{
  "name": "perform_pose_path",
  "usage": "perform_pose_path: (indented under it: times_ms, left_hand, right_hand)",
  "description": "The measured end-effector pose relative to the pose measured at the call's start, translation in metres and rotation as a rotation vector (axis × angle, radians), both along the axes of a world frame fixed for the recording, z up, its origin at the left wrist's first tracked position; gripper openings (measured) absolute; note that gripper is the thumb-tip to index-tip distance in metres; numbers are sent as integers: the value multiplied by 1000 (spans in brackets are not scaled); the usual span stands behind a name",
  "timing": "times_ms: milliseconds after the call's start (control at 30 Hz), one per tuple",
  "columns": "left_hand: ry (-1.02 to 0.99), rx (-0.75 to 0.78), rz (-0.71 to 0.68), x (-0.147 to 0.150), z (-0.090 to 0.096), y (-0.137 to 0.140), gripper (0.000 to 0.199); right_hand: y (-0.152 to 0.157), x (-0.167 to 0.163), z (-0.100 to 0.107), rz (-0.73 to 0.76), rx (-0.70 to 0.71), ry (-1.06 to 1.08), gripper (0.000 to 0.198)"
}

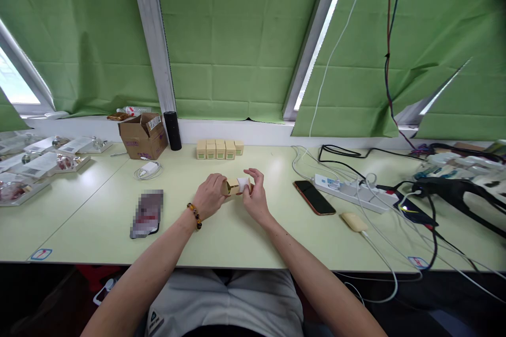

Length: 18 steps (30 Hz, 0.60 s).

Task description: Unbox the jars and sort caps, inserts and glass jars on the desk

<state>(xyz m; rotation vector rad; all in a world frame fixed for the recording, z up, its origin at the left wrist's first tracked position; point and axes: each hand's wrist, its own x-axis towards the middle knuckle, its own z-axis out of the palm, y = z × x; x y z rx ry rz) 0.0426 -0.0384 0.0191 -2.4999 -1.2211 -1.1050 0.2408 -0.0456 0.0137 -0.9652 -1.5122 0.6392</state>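
Your left hand grips a small tan box lying sideways above the table, while your right hand pinches a white item at its open end.

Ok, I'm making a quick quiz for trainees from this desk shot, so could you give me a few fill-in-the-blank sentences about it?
1. The left hand and right hand hold a small ____ box between them.
2. The beaded bracelet sits on the ____ wrist.
3. The row of small boxes near the window counts ____ boxes.
4. The phone lies to the ____ of the hands.

Missing words: cardboard; left; five; right
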Motion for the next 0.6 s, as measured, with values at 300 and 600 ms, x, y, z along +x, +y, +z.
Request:
perform_pose_path:
  times_ms: [300, 600]
  left_hand:
    - [-59, -92, -84, -2, 1, 1, 35]
    - [-80, -165, -70, -1, 3, -1, 51]
  right_hand:
    - [6, 5, 7, -204, 24, 60, 43]
    - [15, 15, 1, -402, 418, -298, 24]
